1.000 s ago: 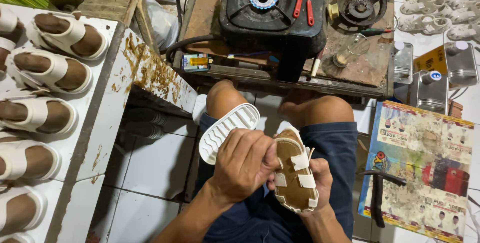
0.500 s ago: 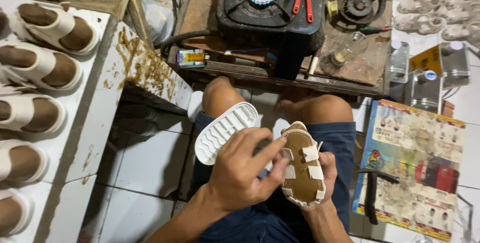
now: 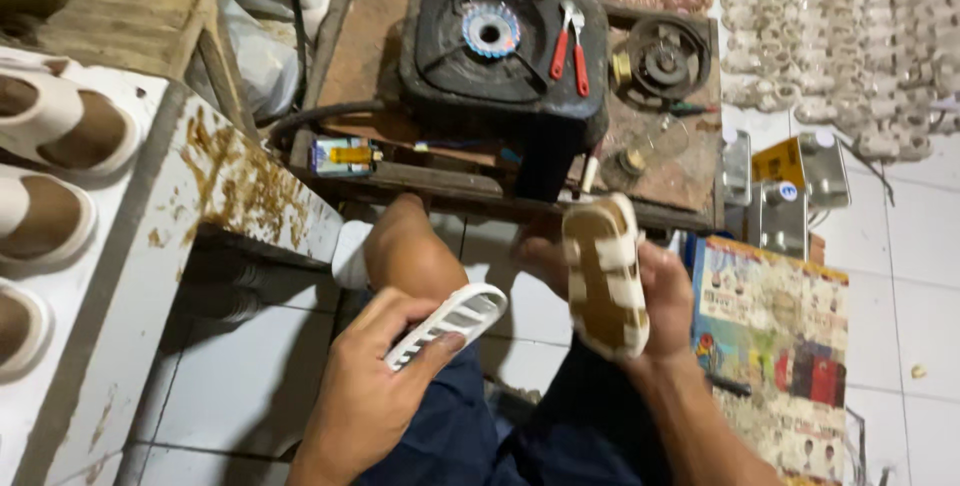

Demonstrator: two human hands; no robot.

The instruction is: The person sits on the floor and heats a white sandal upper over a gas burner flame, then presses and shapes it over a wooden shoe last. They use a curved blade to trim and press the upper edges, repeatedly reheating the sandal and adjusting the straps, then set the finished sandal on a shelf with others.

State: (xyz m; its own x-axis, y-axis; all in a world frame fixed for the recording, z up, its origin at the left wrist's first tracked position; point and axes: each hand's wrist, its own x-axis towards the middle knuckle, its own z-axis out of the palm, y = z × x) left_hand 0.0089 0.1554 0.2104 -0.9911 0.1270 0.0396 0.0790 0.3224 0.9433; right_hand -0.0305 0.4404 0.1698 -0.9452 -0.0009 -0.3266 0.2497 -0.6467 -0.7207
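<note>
Over tiled floor, right hand [image 3: 668, 296] half-hidden behind sandal [image 3: 606, 276].

Low wooden desk [image 3: 385, 41], worn and stained; carrying black gas burner [image 3: 500, 56], red-handled pliers [image 3: 570, 46], round metal wheel [image 3: 665, 61], small blue-and-yellow box [image 3: 343, 156]. White glue-stained shelf [image 3: 215, 181] at left, bearing row of white sandals [image 3: 60, 126]. White tiled floor [image 3: 930, 276]: colourful printed box [image 3: 775, 346], metal cans [image 3: 790, 196].

White tiled floor [image 3: 250, 386], glue-stained white shelf [image 3: 150, 246], worn wooden bench [image 3: 680, 171].
</note>
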